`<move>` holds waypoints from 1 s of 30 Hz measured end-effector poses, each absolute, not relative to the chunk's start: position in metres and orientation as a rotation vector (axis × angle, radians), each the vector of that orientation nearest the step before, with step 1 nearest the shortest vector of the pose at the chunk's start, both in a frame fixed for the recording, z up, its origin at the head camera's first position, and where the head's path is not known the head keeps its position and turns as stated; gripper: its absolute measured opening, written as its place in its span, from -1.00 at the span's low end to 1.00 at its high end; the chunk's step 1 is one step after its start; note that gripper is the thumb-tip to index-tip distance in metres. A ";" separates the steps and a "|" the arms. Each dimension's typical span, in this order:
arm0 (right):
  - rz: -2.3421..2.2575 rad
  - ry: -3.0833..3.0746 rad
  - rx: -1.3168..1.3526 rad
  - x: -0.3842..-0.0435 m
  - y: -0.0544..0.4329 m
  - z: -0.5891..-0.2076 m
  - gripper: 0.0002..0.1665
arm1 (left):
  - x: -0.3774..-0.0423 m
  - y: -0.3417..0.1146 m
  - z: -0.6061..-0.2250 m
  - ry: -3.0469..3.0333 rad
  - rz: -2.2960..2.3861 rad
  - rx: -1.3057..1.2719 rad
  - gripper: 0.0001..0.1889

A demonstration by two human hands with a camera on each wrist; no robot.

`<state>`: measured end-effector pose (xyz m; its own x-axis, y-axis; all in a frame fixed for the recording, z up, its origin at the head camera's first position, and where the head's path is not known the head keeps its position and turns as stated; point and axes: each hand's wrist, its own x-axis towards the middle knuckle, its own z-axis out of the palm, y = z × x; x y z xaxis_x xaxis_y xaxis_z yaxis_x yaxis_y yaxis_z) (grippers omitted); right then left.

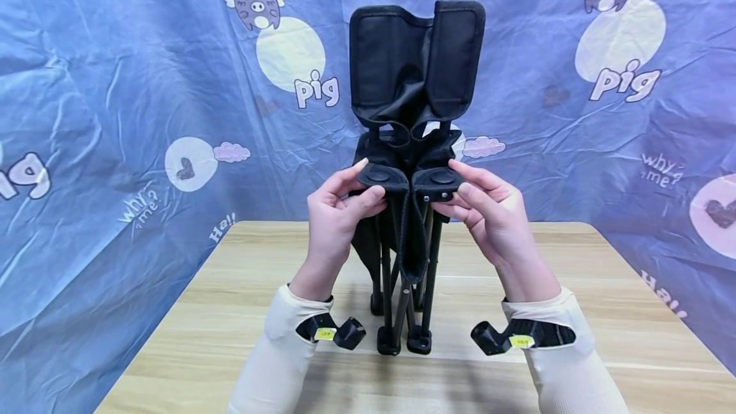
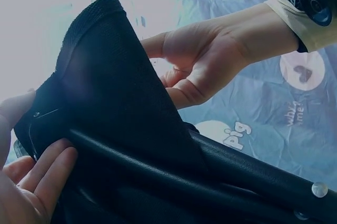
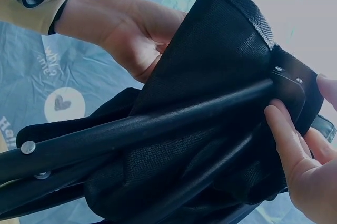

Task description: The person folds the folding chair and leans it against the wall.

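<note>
- Evidently, the half-folded chair (image 1: 405,155) stood upright on the tabletop (image 1: 241,312), its feet (image 1: 388,342) apparently bearing its weight.
- The left hand (image 1: 339,209) pinched one near corner (image 1: 382,175), the right hand (image 1: 494,213) the other corner (image 1: 440,176).
- Matching grips probably balanced it, so the narrow frame (image 1: 386,280) would neither tip nor twist.

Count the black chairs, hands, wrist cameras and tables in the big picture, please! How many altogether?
Black chair: 1
Hands: 2 (left hand, right hand)
Wrist cameras: 2 (left camera, right camera)
Table: 1
Total: 6
</note>
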<state>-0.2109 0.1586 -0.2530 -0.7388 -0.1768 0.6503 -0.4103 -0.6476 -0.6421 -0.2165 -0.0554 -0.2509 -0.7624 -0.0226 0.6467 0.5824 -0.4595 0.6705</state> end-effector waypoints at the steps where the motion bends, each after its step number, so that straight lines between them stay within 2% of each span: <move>1: 2.515 -1.249 1.064 -0.211 0.159 -0.253 -0.66 | -0.217 -0.055 -0.251 -1.363 -2.261 -0.816 -0.54; 5: 2.513 -1.259 1.062 -0.210 0.159 -0.252 -0.66 | -0.217 -0.054 -0.252 -1.366 -2.254 -0.832 -0.52; 10: 2.508 -1.261 1.055 -0.211 0.158 -0.252 -0.66 | -0.219 -0.053 -0.254 -1.384 -2.228 -0.857 -0.25; 11: 2.505 -1.266 1.051 -0.211 0.158 -0.252 -0.66 | -0.219 -0.053 -0.253 -1.387 -2.226 -0.861 -0.25; 14: 2.502 -1.276 1.042 -0.211 0.158 -0.251 -0.66 | -0.219 -0.053 -0.252 -1.399 -2.230 -0.863 -0.45; 16: 2.506 -1.275 1.052 -0.211 0.159 -0.251 -0.66 | -0.218 -0.054 -0.250 -1.413 -2.236 -0.862 -0.51; 30: 2.516 -1.334 1.060 -0.210 0.164 -0.248 -0.64 | -0.221 -0.058 -0.248 -1.452 -2.271 -0.903 -0.53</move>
